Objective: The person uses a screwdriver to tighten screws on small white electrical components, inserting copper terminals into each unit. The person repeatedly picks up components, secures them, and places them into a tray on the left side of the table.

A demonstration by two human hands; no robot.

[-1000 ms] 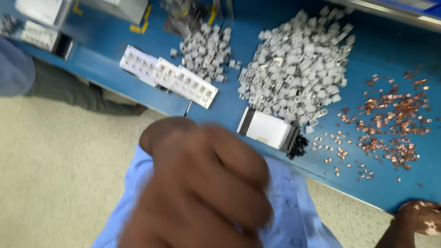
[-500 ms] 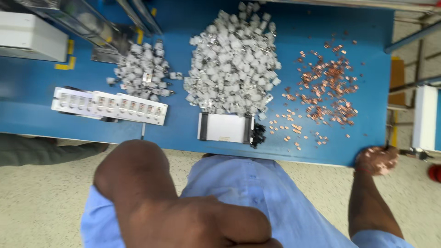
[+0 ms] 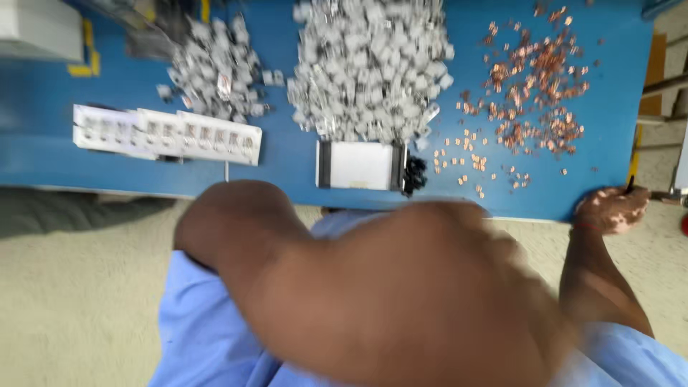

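Head view | right hand (image 3: 609, 209) rests on counter (image 3: 287, 168) edge, grip unclear | left hand (image 3: 401, 301) blurred near camera, grip unreadable | copper bits (image 3: 534, 93) just beyond right grip: tiny, light, stiff; probably best pinched singly.

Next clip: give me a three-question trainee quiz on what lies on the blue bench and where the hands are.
1. True or false: the right hand rests at the corner edge of the blue table.
2. Which pile lies farthest right? A) small grey pile B) large grey pile C) copper-coloured pieces
3. Fill in: the white tray with dark ends sits just below the ____ grey pile.

Key: 1 true. 2 C. 3 large. The left hand is blurred, close to the camera over the blue garment; whether it holds anything cannot be told. The long white strip lies left of the tray.
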